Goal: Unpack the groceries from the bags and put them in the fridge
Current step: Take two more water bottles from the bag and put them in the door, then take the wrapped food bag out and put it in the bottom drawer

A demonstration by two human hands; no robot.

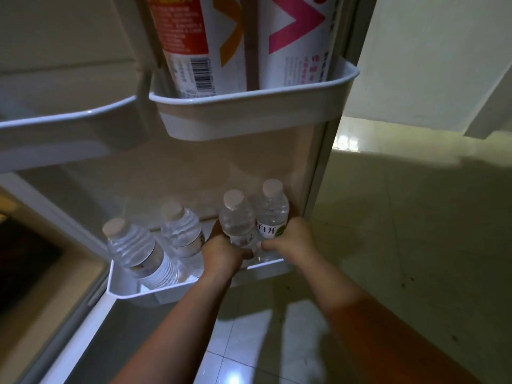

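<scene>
Lower door bin [155,293] of the open fridge door: white plastic, taken as the reference point for this entry. It held four clear water bottles with pale caps. The first bottle [133,250] sat at the bin's left end, tilted leftward. The second bottle [182,234] stood just right of it, also leaning slightly. The third bottle [235,220] stood upright right of centre, its lower part inside the bin, touching the fourth bottle [271,214], which stood upright at the bin's right end and bore a white label with dark characters and a green patch. The left hand [221,253] had its fingers curled round the lower body of the third bottle; the right hand [288,236] had its fingers curled round the lower body of the fourth bottle, at label height. Both forearms reached in from below the bin. Above the bin hung an upper door bin [249,117], also white, holding two tall white cartons side by side: an orange-printed carton [194,42] on the left with a barcode near its base, and a pink-printed carton [296,42] on the right. Left of the lower bin lay the fridge interior with a curved shelf edge [55,120]. Right of and beneath the bin lay a pale tiled floor [415,231].
</scene>
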